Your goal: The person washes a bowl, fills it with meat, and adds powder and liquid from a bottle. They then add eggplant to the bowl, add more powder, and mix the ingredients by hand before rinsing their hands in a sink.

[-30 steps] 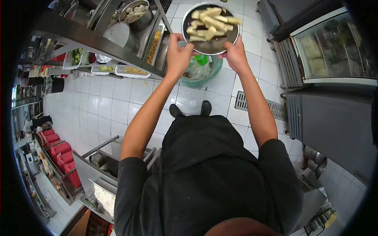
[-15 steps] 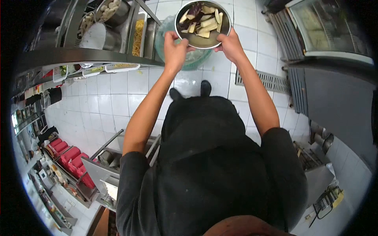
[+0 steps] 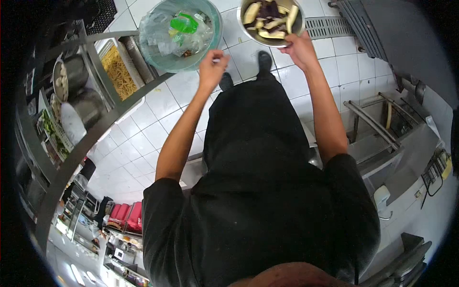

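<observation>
A round metal bowl [image 3: 266,43] is at the top of the view, held by its near right rim in my right hand [image 3: 301,51]. Cut eggplant pieces [image 3: 273,23] with purple skin and pale flesh lie in it. My left hand [image 3: 213,71] is off the bowl, its fingers loosely curled and apart, with nothing visible in them. It is nearest to a large translucent green bin [image 3: 149,50] on the floor, which contains clear plastic bags and a bright green piece of plastic [image 3: 184,23].
At left, a metal rack [image 3: 103,98] carries a white basket of yellow strips [image 3: 119,71], metal pots [image 3: 86,107] and green vegetables [image 3: 55,134]. A floor drain [image 3: 327,28] runs at the upper right. Metal sink frames [image 3: 375,124] stand at right.
My left hand has let go of the bowl. The bowl has shifted right in my right hand, and the view has turned, bringing the bin fully into sight on the left.
</observation>
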A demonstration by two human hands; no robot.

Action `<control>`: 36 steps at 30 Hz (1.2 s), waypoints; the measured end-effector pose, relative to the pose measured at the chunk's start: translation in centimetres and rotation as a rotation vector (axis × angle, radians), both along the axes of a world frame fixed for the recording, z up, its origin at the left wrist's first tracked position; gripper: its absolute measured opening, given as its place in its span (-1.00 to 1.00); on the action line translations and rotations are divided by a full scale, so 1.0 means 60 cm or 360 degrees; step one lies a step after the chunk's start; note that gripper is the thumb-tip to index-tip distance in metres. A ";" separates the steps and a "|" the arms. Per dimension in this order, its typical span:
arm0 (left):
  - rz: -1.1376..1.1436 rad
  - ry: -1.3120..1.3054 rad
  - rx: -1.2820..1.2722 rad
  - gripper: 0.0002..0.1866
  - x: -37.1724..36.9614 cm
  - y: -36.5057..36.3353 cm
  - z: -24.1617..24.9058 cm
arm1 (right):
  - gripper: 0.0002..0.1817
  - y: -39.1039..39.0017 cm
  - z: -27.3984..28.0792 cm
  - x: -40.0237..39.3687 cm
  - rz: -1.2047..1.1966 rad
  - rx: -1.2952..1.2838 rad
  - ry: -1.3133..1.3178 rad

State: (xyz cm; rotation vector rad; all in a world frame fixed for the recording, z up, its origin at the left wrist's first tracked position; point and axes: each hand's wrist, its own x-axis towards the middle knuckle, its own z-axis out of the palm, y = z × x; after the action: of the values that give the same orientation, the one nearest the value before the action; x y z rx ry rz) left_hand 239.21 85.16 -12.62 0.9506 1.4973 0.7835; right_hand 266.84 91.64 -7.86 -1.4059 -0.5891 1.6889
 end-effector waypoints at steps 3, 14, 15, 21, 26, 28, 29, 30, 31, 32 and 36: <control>-0.0167 0.0269 0.0015 -0.74 0.058 0.000 -0.098 | -0.55 -0.003 -0.025 0.060 -0.0259 0.0068 0.0064; -0.0340 0.1286 -0.0280 -0.56 0.173 0.123 -0.757 | -0.52 -0.020 -0.299 0.288 -0.0473 -0.0176 -0.0098; -0.0299 0.1293 -0.0313 -0.54 0.182 0.131 -0.804 | -0.52 -0.020 -0.320 0.299 -0.0514 -0.0237 -0.0134; -0.0163 0.1388 -0.0719 -0.44 0.197 0.177 -0.992 | -0.48 0.006 -0.422 0.313 -0.0737 -0.0347 -0.0243; -0.0170 0.1480 -0.0797 -0.42 0.195 0.167 -1.093 | -0.52 -0.001 -0.453 0.336 -0.0745 -0.0345 -0.0183; -0.0205 0.1525 -0.0744 -0.53 0.194 0.157 -1.118 | -0.53 -0.008 -0.457 0.349 -0.0566 -0.0287 -0.0073; -0.0219 0.1542 -0.0709 -0.57 0.190 0.157 -1.126 | -0.53 -0.006 -0.456 0.347 -0.0476 -0.0250 -0.0022; -0.0236 0.1490 -0.0779 -0.59 0.184 0.163 -1.134 | -0.54 -0.003 -0.461 0.337 -0.0560 -0.0303 -0.0160; -0.0228 0.1571 -0.0690 -0.62 0.179 0.156 -1.147 | -0.54 0.007 -0.462 0.311 -0.0657 -0.0353 -0.0310; -0.0473 0.1660 -0.0705 -0.65 0.170 0.157 -1.162 | -0.55 0.013 -0.454 0.300 -0.0773 -0.0391 -0.0476; -0.0274 0.1517 -0.0585 -0.63 0.162 0.167 -1.086 | -0.55 0.022 -0.433 0.276 -0.0718 -0.0426 -0.0462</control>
State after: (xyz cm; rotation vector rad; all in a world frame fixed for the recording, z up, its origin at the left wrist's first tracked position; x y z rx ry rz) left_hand 248.91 95.19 -77.79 1.2107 2.2197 -0.1414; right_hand 283.38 92.99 -33.84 -1.8347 -0.1764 1.2426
